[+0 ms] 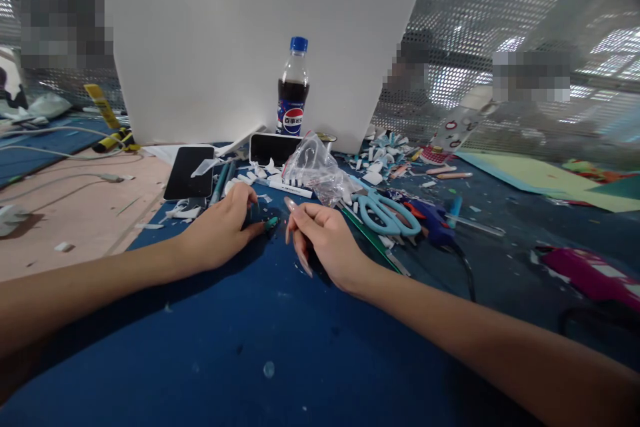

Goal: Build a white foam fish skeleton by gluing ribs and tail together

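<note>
My left hand (224, 223) rests on the blue table mat (240, 347), fingers bent and the thumb stretched out apart from them. At the thumb's tip is a small teal piece (271, 222); whether it is a nail or a loose bit, I cannot tell. Close by on the right, my right hand (325, 237) has its long-nailed fingers drawn together in a pinch. Anything between those fingertips is too small to make out. Just behind the hands lie a white marker (291, 188) and a crumpled clear plastic bag (320, 170). Light-blue scissors (385, 213) lie beyond my right hand.
A cola bottle (293, 97) stands before a white board (210, 47). Two phones, one dark (190, 173) and one propped (273, 148), sit behind. A blue glue gun (437, 223), a magenta pouch-like object (593, 275), foam scraps (383, 157) and paper sheets (540, 177) occupy the right.
</note>
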`<state>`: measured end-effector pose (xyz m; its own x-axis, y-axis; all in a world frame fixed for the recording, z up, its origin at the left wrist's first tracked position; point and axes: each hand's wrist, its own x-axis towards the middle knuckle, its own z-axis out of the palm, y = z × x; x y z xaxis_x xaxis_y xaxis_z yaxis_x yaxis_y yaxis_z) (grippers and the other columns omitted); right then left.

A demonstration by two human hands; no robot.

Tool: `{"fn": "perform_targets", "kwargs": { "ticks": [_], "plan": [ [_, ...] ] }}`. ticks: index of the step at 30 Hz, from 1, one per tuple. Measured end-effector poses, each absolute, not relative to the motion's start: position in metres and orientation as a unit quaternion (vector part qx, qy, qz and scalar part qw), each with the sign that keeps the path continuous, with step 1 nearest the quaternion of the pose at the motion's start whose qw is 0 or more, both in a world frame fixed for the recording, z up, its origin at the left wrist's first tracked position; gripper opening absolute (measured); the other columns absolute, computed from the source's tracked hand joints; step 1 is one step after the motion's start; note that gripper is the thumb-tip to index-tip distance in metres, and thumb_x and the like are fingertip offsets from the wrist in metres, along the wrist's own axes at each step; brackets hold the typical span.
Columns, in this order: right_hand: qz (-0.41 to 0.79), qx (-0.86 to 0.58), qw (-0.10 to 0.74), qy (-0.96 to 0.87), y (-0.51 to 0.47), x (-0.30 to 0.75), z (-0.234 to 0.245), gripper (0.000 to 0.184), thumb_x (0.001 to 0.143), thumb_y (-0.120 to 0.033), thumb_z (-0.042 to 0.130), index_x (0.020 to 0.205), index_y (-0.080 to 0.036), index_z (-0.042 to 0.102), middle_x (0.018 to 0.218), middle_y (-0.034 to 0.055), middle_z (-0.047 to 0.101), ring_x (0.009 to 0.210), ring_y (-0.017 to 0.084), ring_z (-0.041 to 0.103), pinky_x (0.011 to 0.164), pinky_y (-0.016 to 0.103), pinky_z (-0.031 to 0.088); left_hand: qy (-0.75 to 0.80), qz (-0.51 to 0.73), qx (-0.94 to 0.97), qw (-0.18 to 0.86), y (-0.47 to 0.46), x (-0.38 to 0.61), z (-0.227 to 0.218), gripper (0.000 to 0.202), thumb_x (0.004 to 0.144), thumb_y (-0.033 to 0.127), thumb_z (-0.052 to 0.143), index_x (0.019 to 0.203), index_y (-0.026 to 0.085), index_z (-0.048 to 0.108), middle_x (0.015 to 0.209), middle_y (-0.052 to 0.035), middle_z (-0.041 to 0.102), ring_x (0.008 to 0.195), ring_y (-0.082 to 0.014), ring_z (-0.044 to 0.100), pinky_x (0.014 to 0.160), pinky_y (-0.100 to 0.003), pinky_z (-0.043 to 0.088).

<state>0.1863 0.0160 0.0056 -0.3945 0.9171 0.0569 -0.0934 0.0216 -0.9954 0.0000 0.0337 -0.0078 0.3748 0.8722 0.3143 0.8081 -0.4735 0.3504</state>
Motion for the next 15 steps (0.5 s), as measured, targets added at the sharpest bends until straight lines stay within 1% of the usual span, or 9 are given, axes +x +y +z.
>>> {"fn": "perform_targets", "kwargs": {
  "ticks": [3, 8, 13, 15],
  "plan": [
    [0.608, -0.353, 0.416, -0.577, 0.0162, 0.1866, 0.0071, 0.037, 0.093, -0.033, 0.045, 0.06, -0.017, 0.05, 0.036, -0.0084, 0.044, 0.024, 0.003, 0.038, 0.03, 0.015, 0.032, 0.521, 0.22, 0.817, 0.107, 0.0364, 0.0008, -0.0045, 0.023, 0.084, 0.026, 0.055, 0.09, 0.019, 0.034, 0.084, -0.0016, 0.048, 0.074, -0.0171, 0.052, 0.065, -0.031, 0.043],
    [0.606, -0.365, 0.418, -0.57, 0.0155, 0.1864, 0.008, 0.037, 0.094, -0.03, 0.044, 0.06, -0.018, 0.051, 0.036, -0.0079, 0.045, 0.025, 0.003, 0.038, 0.031, 0.016, 0.034, 0.547, 0.212, 0.8, 0.126, 0.0399, 0.0004, -0.0017, 0.013, 0.084, 0.02, 0.051, 0.087, 0.019, 0.038, 0.08, 0.0004, 0.046, 0.068, -0.0145, 0.047, 0.061, -0.028, 0.039],
    [0.614, -0.362, 0.414, -0.566, 0.0162, 0.1871, 0.0072, 0.038, 0.094, -0.032, 0.045, 0.059, -0.018, 0.051, 0.036, -0.0071, 0.045, 0.025, 0.003, 0.038, 0.031, 0.016, 0.033, 0.537, 0.259, 0.799, 0.073, 0.0394, -0.0026, -0.0063, 0.007, 0.085, 0.019, 0.046, 0.09, 0.017, 0.041, 0.089, -0.0034, 0.047, 0.078, -0.0165, 0.049, 0.069, -0.032, 0.042],
    [0.615, -0.361, 0.416, -0.565, 0.0167, 0.1871, 0.0066, 0.038, 0.093, -0.033, 0.046, 0.059, -0.018, 0.051, 0.035, -0.0071, 0.045, 0.025, 0.003, 0.038, 0.031, 0.016, 0.033, 0.518, 0.259, 0.814, 0.051, 0.0375, -0.0026, -0.0064, 0.006, 0.086, 0.02, 0.046, 0.089, 0.017, 0.041, 0.091, -0.0041, 0.047, 0.077, -0.0164, 0.05, 0.069, -0.032, 0.043]
  ]
}}
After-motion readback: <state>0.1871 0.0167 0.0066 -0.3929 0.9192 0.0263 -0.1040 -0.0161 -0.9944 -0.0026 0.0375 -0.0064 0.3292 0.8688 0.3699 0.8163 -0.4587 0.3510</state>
